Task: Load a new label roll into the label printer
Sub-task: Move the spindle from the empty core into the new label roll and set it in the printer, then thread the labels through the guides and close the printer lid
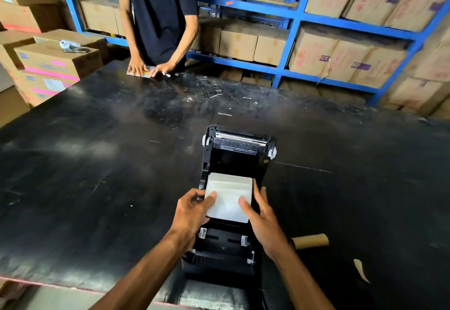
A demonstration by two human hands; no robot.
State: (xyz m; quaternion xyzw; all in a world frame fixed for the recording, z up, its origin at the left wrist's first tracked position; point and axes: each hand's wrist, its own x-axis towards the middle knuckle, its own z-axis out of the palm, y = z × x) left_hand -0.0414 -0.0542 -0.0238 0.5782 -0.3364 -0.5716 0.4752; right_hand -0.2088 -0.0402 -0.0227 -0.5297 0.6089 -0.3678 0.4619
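Over the open label printer [233, 163], left hand [192, 208] and right hand [261, 214] clasp the label roll [229, 197] by its ends — light, firm, but its wraps likely loosen.

Black tabletop [97, 154], scuffed, white specks toward far edge. Bare cardboard tube [310, 241] lying flat near right part of near edge; torn paper scrap [361, 270] just beyond it, closer to near edge. Second person [159, 15] in dark shirt standing at far edge, both palms pressing flat strip [140, 71] onto tabletop. Blue shelving [295, 21] behind, packed with cartons [353, 59]. Stacked boxes [56, 62] past far left corner, pink labels on sides, small object on top, unclear.
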